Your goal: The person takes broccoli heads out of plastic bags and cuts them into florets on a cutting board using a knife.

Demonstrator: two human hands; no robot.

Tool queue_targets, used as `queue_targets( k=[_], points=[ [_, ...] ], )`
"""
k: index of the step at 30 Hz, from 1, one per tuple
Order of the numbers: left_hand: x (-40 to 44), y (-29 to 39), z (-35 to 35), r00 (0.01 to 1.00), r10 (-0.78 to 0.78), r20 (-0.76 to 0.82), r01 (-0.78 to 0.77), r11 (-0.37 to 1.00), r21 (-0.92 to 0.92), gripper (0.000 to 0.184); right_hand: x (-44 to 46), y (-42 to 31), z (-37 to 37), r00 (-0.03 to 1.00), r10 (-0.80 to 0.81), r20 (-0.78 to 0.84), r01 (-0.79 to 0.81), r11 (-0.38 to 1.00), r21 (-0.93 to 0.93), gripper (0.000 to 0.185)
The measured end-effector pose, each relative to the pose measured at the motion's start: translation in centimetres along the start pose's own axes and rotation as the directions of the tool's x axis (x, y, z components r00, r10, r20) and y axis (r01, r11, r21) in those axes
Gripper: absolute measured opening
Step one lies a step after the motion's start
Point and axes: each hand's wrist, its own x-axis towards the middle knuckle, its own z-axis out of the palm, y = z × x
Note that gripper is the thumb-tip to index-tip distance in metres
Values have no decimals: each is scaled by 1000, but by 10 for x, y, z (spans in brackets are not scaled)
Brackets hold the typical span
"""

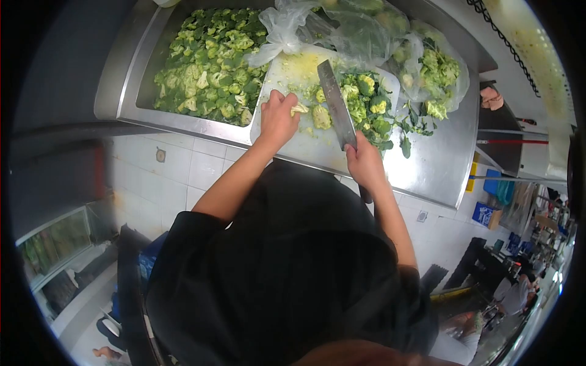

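My left hand [279,122] is closed on a pale broccoli piece [300,108] over the left part of the white cutting board [293,143]. The fingers partly hide that piece. My right hand [365,161] grips the handle of a wide-bladed knife [336,100], its blade slanting up and left above the board. A loose broccoli floret [321,117] lies just left of the blade. Right of the blade sits a pile of broccoli with leaves [369,104], partly hidden behind the knife. Small green crumbs are scattered on the board.
Cut florets [210,73] fill the steel sink basin [146,73] on the left. Knotted clear plastic bags [360,36] of broccoli stand behind the board. Another open bag [461,85] and leafy trimmings [415,125] lie on the right of the steel counter [433,174].
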Motion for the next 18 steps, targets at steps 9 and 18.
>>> queue_targets(
  k=[9,18],
  points=[
    [-29,-3,12,997,73,-31,-78,976,-205,57,-3,15,41,984,30,177,2,984,-180,29],
    [-17,-7,17,1000,22,14,-18,959,-282,43,16,14,56,963,20,269,33,981,-191,25]
  ],
)
